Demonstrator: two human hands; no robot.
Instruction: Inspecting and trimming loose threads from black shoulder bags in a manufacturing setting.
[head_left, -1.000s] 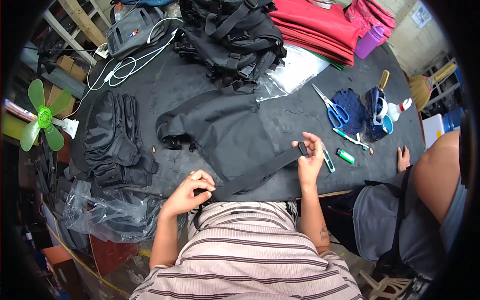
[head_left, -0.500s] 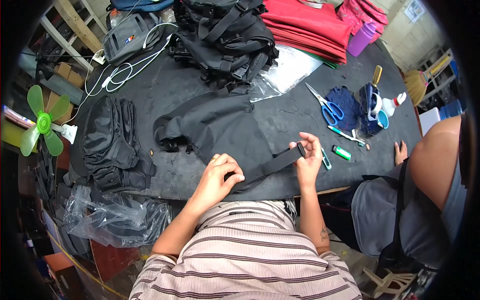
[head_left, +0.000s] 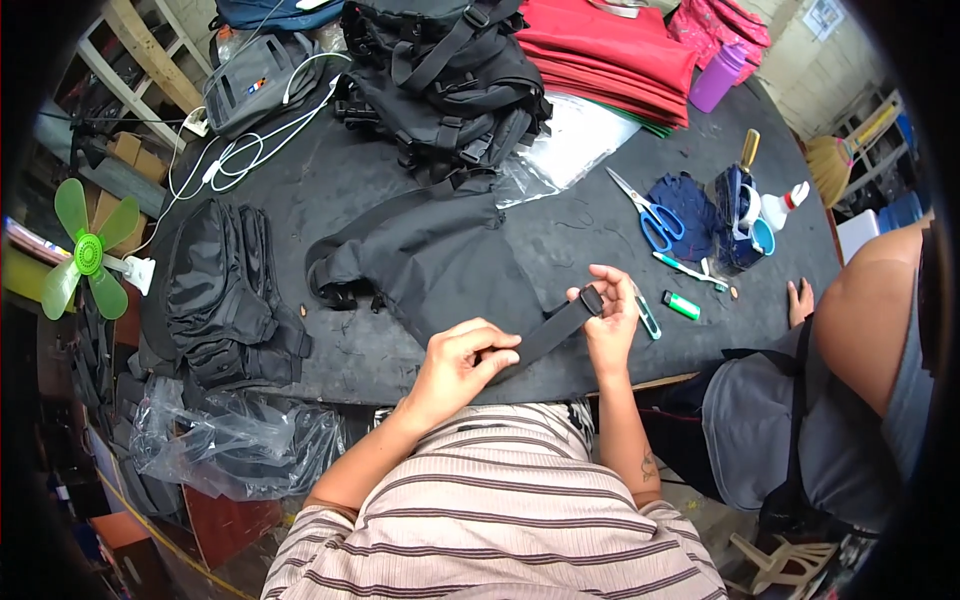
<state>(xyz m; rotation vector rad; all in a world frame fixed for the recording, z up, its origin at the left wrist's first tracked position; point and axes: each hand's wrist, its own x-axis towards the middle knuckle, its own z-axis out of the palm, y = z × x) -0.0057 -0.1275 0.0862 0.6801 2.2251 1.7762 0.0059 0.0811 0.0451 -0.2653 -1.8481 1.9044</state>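
A black fabric bag (head_left: pixel 450 265) lies on the dark table before me, with a black webbing strap (head_left: pixel 552 335) running from its near right corner. My left hand (head_left: pixel 468 362) pinches the strap's lower stretch between thumb and fingers, close to the table's near edge. At the strap's other end is a black plastic buckle (head_left: pixel 591 300), which my right hand (head_left: pixel 611 318) holds between thumb and fingers, the other fingers partly raised. The strap is drawn between both hands. My left palm and fingers hide part of the webbing.
Scissors (head_left: pixel 655 222), a green lighter (head_left: pixel 682 305) and a cutter (head_left: pixel 648 315) lie to the right. Folded black bags (head_left: pixel 225 290) rest left, a black backpack pile (head_left: pixel 440 90) and red fabric (head_left: pixel 610 50) at the back. Another person's hand (head_left: pixel 800 303) touches the table's right edge.
My left hand has slid right and slightly down along the strap, closer to my right hand. The buckle has turned, and its flat face now shows more.
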